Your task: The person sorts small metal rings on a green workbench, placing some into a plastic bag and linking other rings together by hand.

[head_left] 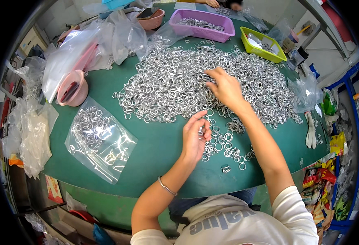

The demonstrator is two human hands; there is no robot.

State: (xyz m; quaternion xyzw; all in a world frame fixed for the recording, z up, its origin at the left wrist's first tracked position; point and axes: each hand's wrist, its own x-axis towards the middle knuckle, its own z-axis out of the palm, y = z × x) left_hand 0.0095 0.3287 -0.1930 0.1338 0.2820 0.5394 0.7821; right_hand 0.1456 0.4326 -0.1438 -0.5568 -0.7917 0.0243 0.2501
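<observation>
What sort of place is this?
Probably a small workshop or factory room handling metal parts: a great heap of silver rings covers much of the green table, a clear plastic bag holds more of them, and a purple bin of metal pieces stands behind.

Large grey lettering (225, 220) printed across a white fabric T-shirt (244, 232), print on shiny red plastic packets (327, 175) too small to be read

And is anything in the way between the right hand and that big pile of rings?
No, nothing visible. The right hand is right over the big pile of rings. The left hand is nearer the person, not between them.
</observation>
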